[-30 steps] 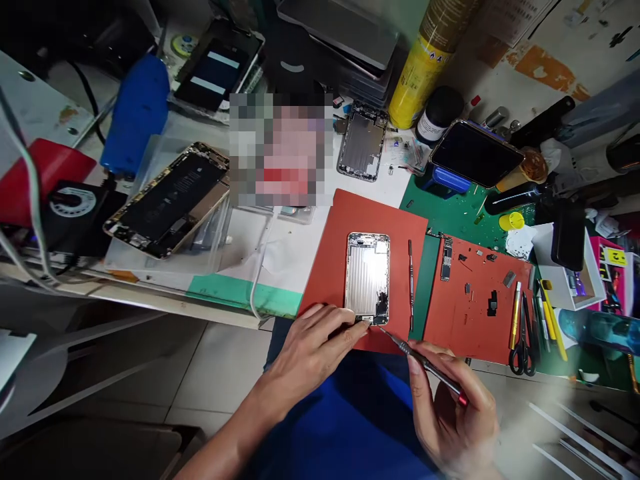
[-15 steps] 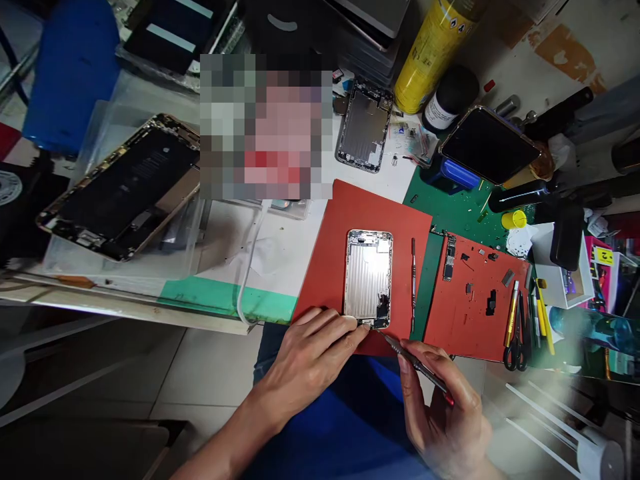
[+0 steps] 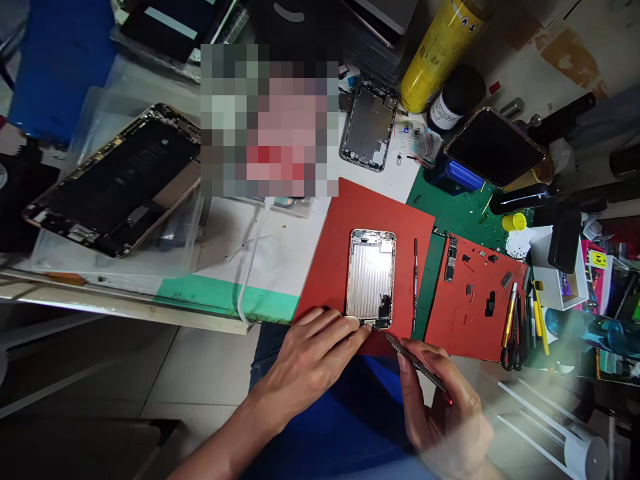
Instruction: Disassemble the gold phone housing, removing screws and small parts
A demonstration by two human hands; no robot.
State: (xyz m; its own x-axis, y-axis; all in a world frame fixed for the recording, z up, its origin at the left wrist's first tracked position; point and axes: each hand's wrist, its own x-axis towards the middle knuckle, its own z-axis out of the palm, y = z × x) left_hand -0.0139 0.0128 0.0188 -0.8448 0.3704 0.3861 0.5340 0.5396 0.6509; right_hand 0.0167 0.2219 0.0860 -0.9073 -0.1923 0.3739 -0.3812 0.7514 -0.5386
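An opened silver phone housing lies on a red mat, its bare inside shining under the light. My left hand is at its lower edge, fingers bent and tips pressed on the bottom left corner. Between the thumb and fingers of my right hand is a slim dark screwdriver with a red end. It slants up and left, its thin tip close to the housing's bottom edge; whether they touch I cannot tell. A thin metal hand tool lies to the right of the housing.
A second red mat on the right carries small phone parts, a yellow pen-like tool and black scissors. Another opened phone rests at left, another housing behind. A white cable hangs over the table edge.
The view has shifted slightly, so the surroundings sit a little differently. Both hands, the housing and the screwdriver keep nearly the same places relative to each other.
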